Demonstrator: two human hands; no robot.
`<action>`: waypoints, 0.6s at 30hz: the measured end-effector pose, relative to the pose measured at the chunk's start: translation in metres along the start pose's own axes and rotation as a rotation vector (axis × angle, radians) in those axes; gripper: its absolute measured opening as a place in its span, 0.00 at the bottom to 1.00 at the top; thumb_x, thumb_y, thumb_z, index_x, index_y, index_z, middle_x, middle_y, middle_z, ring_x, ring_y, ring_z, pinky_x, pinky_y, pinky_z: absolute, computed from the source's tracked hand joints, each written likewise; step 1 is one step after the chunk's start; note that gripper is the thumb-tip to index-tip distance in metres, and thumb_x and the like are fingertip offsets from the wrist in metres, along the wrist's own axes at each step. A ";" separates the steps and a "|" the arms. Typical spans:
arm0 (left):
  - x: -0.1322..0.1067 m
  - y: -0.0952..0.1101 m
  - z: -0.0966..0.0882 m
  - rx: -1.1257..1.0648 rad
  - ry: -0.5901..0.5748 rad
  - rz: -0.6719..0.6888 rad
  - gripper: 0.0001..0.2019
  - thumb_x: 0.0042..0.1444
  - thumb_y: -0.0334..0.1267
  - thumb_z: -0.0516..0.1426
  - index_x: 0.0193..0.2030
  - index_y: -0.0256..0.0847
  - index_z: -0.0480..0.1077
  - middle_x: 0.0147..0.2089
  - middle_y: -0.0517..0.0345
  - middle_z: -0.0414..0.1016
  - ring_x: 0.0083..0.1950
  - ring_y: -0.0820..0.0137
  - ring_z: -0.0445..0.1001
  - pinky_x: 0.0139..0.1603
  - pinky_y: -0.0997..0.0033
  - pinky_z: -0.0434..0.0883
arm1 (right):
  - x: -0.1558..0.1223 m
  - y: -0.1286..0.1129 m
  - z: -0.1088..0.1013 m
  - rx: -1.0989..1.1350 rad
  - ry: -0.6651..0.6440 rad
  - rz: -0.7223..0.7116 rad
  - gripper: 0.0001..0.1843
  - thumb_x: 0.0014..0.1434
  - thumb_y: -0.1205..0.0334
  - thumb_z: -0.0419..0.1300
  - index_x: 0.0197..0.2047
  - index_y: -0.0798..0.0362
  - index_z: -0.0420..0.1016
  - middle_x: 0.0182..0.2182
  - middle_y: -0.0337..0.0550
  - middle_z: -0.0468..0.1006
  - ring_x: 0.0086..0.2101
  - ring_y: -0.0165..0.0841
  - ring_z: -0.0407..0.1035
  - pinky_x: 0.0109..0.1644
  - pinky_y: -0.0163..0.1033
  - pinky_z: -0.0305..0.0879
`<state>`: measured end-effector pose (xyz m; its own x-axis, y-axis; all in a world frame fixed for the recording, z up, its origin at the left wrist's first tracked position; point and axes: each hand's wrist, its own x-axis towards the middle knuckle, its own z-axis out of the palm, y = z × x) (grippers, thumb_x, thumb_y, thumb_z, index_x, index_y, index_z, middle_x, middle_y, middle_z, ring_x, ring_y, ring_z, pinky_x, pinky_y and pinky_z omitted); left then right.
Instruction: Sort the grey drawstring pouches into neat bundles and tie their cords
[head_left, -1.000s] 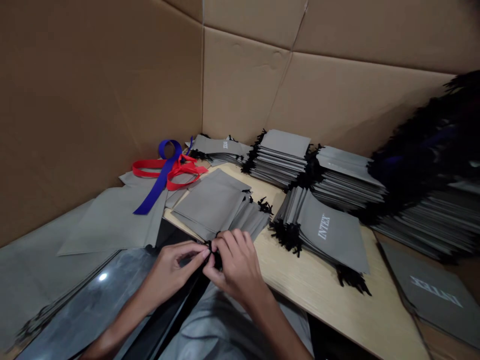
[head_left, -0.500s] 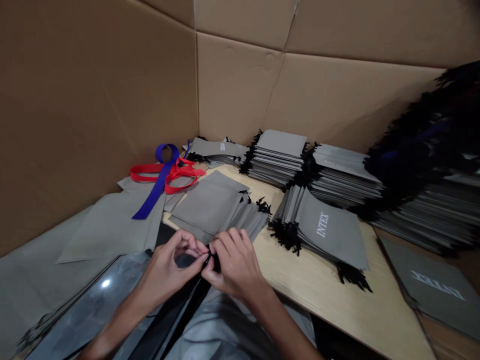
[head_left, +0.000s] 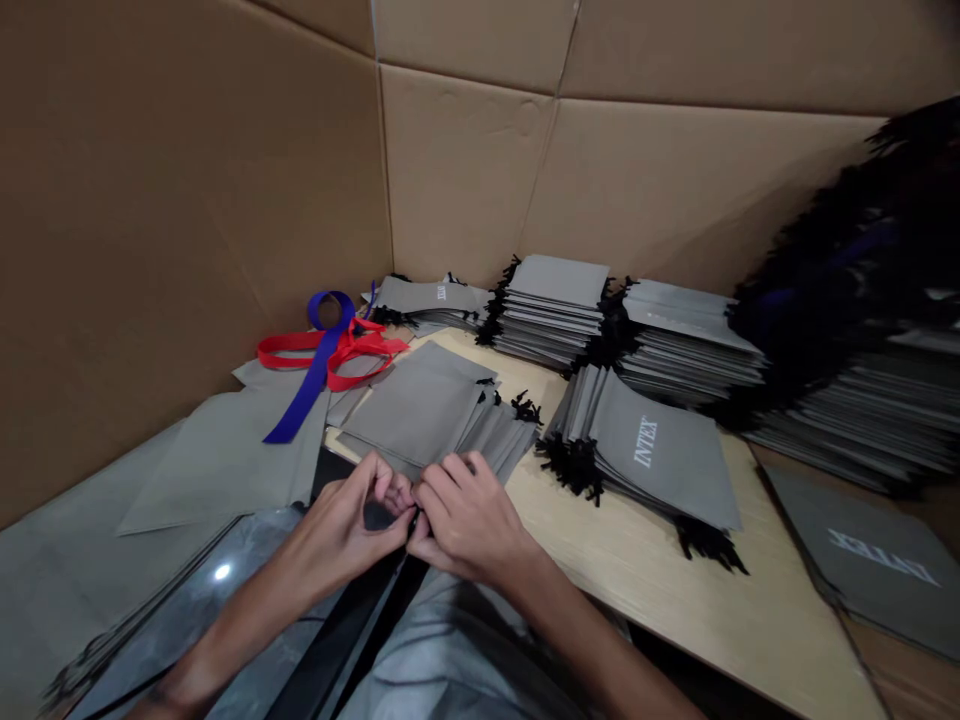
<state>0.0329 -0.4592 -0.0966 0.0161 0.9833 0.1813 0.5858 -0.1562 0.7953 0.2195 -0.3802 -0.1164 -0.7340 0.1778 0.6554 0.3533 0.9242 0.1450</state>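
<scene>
Fingertip to fingertip, my two hands meet just above the near edge of the table. My left hand [head_left: 345, 535] pinches with thumb and forefinger, the other fingers curled. My right hand [head_left: 469, 515] is closed too, its fingers bent over the thumb. A small dark bit shows between the fingertips, too hidden to name. Just beyond the hands lies a spread pile of grey fabric pouches [head_left: 420, 400] with black cord ends. To the right is a stack of grey pouches [head_left: 667, 450] printed INTEX, black drawstring ends hanging from its sides.
Red ribbon [head_left: 289, 350] and blue ribbon [head_left: 304, 400] lie on loose grey fabric pieces [head_left: 217, 460] at left. Taller pouch stacks [head_left: 559, 310] line the back of the wooden table [head_left: 675, 610]. Cardboard walls [head_left: 465, 170] enclose it. A glossy dark surface [head_left: 247, 570] is at lower left.
My hands stay pinched together in nearly the same place, with a slight shift of the fingers. The camera view has moved a little; the pouches and ribbons lie as before.
</scene>
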 end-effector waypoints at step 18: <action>0.007 -0.019 -0.010 -0.303 -0.239 0.007 0.07 0.70 0.37 0.59 0.43 0.47 0.62 0.44 0.60 0.71 0.45 0.70 0.76 0.49 0.68 0.75 | -0.007 0.001 0.005 0.169 0.007 0.058 0.05 0.57 0.67 0.59 0.39 0.53 0.73 0.36 0.44 0.75 0.39 0.41 0.60 0.42 0.47 0.57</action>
<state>0.0140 -0.4507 -0.1045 0.2288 0.9705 0.0758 0.3192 -0.1483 0.9360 0.2224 -0.3786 -0.1246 -0.7111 0.2306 0.6642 0.2922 0.9562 -0.0192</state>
